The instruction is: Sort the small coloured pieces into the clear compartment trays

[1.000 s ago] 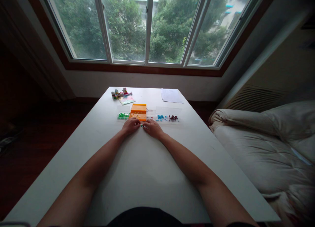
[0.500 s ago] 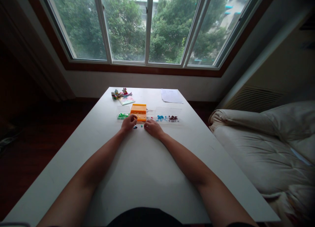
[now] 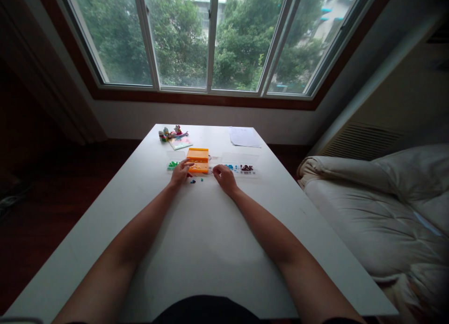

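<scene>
An orange box (image 3: 198, 154) lies opened on the white table, with small pale pieces in its near half. My left hand (image 3: 180, 173) is at its left edge, fingers stretched apart over it, and no piece shows in them. To the right, my right hand (image 3: 226, 179) has thumb and fingertips pinched together over a clear case; whatever they hold is too small to make out. Small green pieces (image 3: 173, 165) lie left of the box. Blue pieces (image 3: 229, 167), partly behind my right hand, and dark brown pieces (image 3: 246, 168) are in the clear case (image 3: 257, 172).
A small dark blue piece (image 3: 192, 181) and a tiny green piece (image 3: 202, 180) lie on the table before the box. Several small figures (image 3: 168, 134) and a card (image 3: 181, 143) are at the far left. White papers (image 3: 244, 137) lie far right; a sofa (image 3: 351, 211) stands beyond the table's right edge.
My right hand has moved right, from the front of the orange box to the clear case. My left hand has shifted slightly left and its fingers have spread.
</scene>
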{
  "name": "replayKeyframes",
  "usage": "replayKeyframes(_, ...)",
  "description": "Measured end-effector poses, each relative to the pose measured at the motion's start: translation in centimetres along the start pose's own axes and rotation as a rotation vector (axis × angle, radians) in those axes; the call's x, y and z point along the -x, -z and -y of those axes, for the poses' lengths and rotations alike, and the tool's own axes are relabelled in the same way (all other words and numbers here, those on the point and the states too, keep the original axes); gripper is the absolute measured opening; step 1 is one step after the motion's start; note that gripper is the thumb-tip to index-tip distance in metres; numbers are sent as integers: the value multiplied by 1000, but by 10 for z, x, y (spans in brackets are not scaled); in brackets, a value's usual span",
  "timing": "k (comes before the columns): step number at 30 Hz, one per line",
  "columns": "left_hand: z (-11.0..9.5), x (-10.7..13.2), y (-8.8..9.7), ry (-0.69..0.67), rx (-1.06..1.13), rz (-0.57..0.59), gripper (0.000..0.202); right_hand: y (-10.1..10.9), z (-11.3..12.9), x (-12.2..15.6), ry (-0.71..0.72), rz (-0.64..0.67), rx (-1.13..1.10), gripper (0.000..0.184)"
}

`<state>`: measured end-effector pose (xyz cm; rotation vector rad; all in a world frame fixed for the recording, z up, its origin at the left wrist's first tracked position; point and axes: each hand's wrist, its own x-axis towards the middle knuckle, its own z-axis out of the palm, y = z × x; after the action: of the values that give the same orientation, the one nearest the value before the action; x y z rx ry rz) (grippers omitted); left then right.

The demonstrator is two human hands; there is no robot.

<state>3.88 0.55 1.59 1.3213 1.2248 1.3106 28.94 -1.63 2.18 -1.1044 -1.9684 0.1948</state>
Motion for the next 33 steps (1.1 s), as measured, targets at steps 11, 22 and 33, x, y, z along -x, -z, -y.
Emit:
replayKeyframes(11,5,4,-3,-150,-365,77,31,16,-40,-8,-254,-331,91,17)
replayKeyframes(22,-3,8,7,-269,-722,69,23,12,-8,-6,-78,-96,178,21)
replayKeyframes(33,3,5,9,-279,-744,97,22,-13,21,2,278,374,215,26)
